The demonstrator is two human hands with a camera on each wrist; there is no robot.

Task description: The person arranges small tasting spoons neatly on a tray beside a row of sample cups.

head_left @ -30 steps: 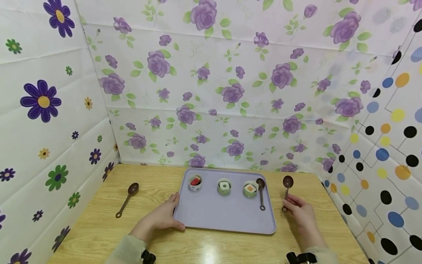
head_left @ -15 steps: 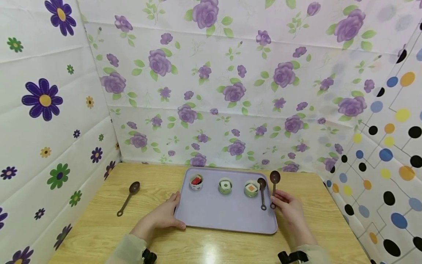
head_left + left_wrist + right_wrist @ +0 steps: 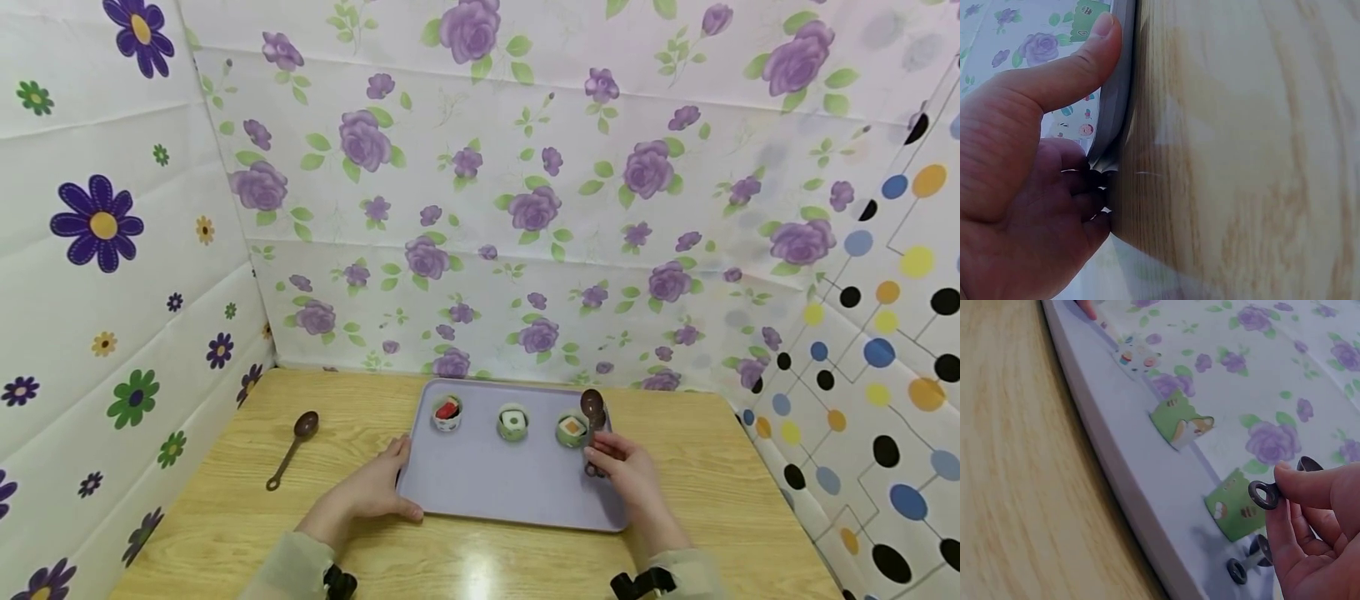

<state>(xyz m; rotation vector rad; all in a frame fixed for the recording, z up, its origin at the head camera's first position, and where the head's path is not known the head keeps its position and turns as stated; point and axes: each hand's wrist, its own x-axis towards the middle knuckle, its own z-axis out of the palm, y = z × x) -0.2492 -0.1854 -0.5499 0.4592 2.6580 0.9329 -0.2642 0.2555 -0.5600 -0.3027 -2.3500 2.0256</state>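
A lavender tray [image 3: 502, 492] lies on the wooden table, and my left hand [image 3: 375, 487] holds it at its near left corner, thumb along the front edge. Between thumb and fingers my right hand [image 3: 632, 477] pinches the handle of a brown spoon [image 3: 592, 403] above the tray's right side. Below this spoon, a second spoon [image 3: 1236, 571] lies on the tray, mostly hidden in the head view. To its left stand small paper cups: a green one with an orange-topped piece [image 3: 572, 429], a green one with a white piece [image 3: 513, 421], and a white one with a red-topped piece [image 3: 447, 409].
Another brown spoon [image 3: 294, 447] lies on the table [image 3: 352, 408] left of the tray. Flower-patterned cloth [image 3: 480, 308] hangs behind the table, and patterned cloths stand on both sides. The tray's rim borders the cups and spoon.
My right hand has carried its spoon leftward from the table on the right to above the spoon lying on the tray. My left hand stays at the tray corner.
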